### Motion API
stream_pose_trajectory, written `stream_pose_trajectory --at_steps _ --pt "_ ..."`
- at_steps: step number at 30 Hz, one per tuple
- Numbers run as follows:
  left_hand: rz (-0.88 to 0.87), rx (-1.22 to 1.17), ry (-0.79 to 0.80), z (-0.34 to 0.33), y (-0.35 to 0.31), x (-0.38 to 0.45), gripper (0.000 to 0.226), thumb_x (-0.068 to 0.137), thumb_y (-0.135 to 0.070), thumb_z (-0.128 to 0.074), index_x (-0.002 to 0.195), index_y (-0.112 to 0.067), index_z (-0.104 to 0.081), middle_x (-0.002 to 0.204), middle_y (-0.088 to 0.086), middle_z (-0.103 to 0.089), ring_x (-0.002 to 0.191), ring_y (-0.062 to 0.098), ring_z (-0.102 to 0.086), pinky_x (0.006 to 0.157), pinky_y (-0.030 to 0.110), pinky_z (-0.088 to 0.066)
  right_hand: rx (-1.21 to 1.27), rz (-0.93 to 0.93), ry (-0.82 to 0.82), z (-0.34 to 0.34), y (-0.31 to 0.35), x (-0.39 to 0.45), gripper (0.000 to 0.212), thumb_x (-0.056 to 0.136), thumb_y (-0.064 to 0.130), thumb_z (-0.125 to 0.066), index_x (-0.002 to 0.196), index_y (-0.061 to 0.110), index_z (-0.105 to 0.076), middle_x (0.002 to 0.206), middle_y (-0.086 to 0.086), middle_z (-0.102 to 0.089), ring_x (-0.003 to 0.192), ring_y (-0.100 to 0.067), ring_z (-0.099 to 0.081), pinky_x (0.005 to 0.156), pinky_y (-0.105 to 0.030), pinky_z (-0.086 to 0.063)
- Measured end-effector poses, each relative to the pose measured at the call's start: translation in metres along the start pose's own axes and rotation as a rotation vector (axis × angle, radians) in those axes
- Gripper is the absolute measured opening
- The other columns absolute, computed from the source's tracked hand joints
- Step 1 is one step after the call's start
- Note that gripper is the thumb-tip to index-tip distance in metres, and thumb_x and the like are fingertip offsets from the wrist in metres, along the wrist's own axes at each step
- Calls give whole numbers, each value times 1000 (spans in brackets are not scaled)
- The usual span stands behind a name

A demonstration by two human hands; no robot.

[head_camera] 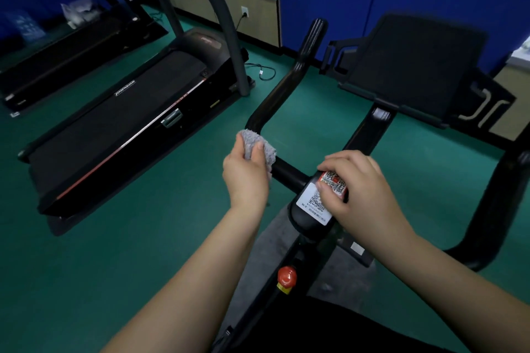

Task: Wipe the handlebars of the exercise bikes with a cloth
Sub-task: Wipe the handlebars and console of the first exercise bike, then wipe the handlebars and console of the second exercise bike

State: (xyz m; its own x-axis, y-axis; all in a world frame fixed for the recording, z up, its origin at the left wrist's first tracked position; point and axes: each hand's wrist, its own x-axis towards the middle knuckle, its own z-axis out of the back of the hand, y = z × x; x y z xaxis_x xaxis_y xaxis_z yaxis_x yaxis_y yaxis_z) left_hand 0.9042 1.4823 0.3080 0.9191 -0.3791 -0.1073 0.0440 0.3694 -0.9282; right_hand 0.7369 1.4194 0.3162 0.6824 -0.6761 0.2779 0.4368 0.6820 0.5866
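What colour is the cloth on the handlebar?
Grey; the cloth shows clearly in the head view, held by the left hand.

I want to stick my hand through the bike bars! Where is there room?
Open gap between the left handlebar and the center post, below the tablet holder. It is crowded at the hub, where the right hand rests and the left hand grips the cloth.
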Motion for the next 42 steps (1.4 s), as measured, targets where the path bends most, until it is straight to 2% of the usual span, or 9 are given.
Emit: stream_pose_trajectory --at_steps 5,9,16,19,22,27,33,38,42 --pt "19 97 38 14 6 -24 53 87 -33 -60 137 -22 -46 131 0 -58 110 22 -61 93 42 -50 44 33 12 1 -1 -3 20 87 24 -60 107 20 -64 113 4 -53 111 -16 -44 96 -32 -37" --pt "-19 170 129 39 2 -41 39 86 -27 -63 124 -30 -59 109 -3 -68 76 18 -66 57 29 -53 56 70 76 6 -2 -5 26 86 24 -61 112 19 -61 120 1 -51 118 -19 -42 101 -34 -37" --pt "-102 412 155 79 20 -92 37 88 -32 -60 125 -29 -55 117 -6 -60 84 9 -56 41 4 -38 178 113 68 32 -3 -45 34 86 16 -62 119 19 -58 124 7 -49 116 -4 -46 101 -9 -29" --pt "-133 409 266 88 41 -113 37 86 -31 -64 122 -29 -56 114 -5 -61 83 9 -56 45 4 -40 178 111 8 43 -6 -90 29 85 18 -61 114 16 -62 118 4 -54 112 -1 -49 100 -7 -30" --pt "-178 410 419 91 59 -131 41 82 -31 -68 122 -28 -57 112 -7 -60 89 7 -55 67 10 -41 106 64 -38 52 -11 -140 24 85 18 -62 109 17 -63 111 5 -56 105 -2 -52 97 -9 -34" --pt "-296 430 714 86 73 -161 47 80 -24 -72 125 -24 -57 112 -8 -58 99 3 -54 85 17 -40 233 -391 -114 51 -15 -232 34 85 10 -67 98 39 -55 107 8 -61 90 -2 -61 83 -21 -51" --pt "-459 517 995 59 77 -213 46 80 -22 -71 124 -23 -57 122 -4 -60 107 5 -53 87 16 -36 343 -739 -322 74 -13 -339 32 86 11 -66 96 40 -55 102 9 -65 76 3 -60 72 -11 -47" --pt "-626 541 1210 14 60 -281 46 79 -25 -72 123 -25 -57 122 -3 -60 112 10 -55 89 19 -39 298 -897 -539 111 -9 -431 31 85 17 -68 98 42 -55 102 10 -66 71 3 -59 76 -21 -48" --pt "-775 549 1334 -17 50 -351 45 80 -25 -72 123 -24 -58 121 -5 -61 109 8 -54 87 17 -38 234 -1016 -727 134 -2 -507 27 85 14 -68 104 30 -56 100 7 -65 69 1 -58 71 -11 -45"
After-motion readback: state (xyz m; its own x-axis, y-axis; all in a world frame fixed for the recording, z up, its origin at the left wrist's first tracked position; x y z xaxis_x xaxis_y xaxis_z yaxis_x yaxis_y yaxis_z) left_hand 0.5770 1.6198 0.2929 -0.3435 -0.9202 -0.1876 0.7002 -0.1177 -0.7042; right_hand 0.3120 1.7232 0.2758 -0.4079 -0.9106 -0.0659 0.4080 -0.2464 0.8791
